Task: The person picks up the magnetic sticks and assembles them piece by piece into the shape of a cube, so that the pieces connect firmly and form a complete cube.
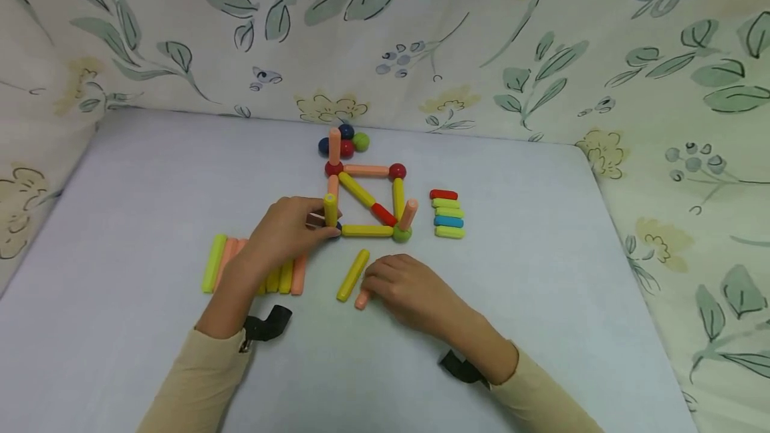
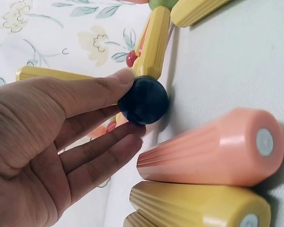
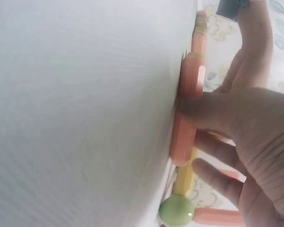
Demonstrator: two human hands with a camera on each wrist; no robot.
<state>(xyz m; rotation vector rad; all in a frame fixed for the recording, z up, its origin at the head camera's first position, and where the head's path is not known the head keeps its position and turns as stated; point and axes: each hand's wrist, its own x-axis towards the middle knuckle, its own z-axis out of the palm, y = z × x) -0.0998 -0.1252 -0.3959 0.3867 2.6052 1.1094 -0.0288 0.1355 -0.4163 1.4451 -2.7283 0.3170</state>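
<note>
The stick-and-ball model (image 1: 361,194) sits mid-picture, base apparently joined, three uprights (image 1: 330,211) standing; its upper-right red ball (image 1: 397,172) lacks one. My left hand (image 1: 291,224) pinches the blue ball (image 2: 143,100), my right hand (image 1: 402,288) a loose pink stick (image 3: 183,142).

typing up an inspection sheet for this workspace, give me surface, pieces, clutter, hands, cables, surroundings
Surface: white tabletop
Job's things: stick-and-ball frame; loose yellow stick nearer the person
Clutter: loose balls behind the frame; short sticks to its right; row of longer sticks, partly hidden by the left arm
Hands: left hand pinches dark blue ball; right hand holds pink stick
Cables: nothing seen
Surroundings: leaf-and-flower-print cloth
</note>
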